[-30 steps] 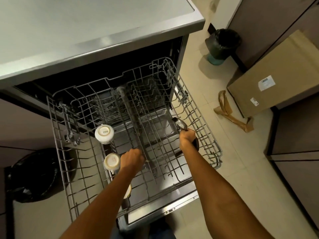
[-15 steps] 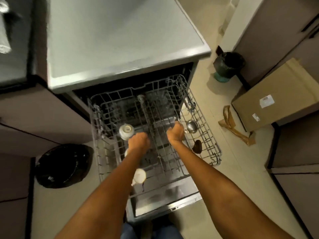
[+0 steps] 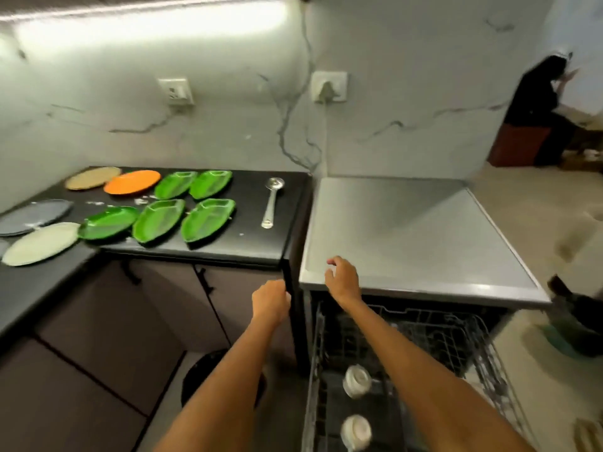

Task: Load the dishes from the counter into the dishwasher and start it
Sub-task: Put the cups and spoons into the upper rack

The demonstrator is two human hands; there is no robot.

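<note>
Both my hands are raised and hold nothing. My left hand [image 3: 270, 303] hangs loosely curled in front of the black counter's [image 3: 248, 246] corner. My right hand [image 3: 342, 282] hovers with relaxed fingers over the front left edge of the steel dishwasher top [image 3: 408, 236]. On the counter lie several green leaf-shaped plates [image 3: 160, 220], an orange plate [image 3: 132, 181], a brown plate [image 3: 93, 177], a grey plate [image 3: 34, 216], a pale plate [image 3: 40, 243] and a steel ladle [image 3: 271, 202]. The pulled-out wire rack [image 3: 456, 347] holds two upturned white cups [image 3: 356, 381].
A black bin [image 3: 202, 373] stands on the floor under my left arm, beside the dark cabinets [image 3: 98, 337]. Two wall sockets [image 3: 176, 91] sit above the counter. A person [image 3: 538, 102] is in the room at the far right. Another bin [image 3: 580, 324] stands at the right.
My view has swung up from the rack to the counter. Both hands have left the rack and risen toward the counter edge; the right hand let go of the ladle it was placing.
</note>
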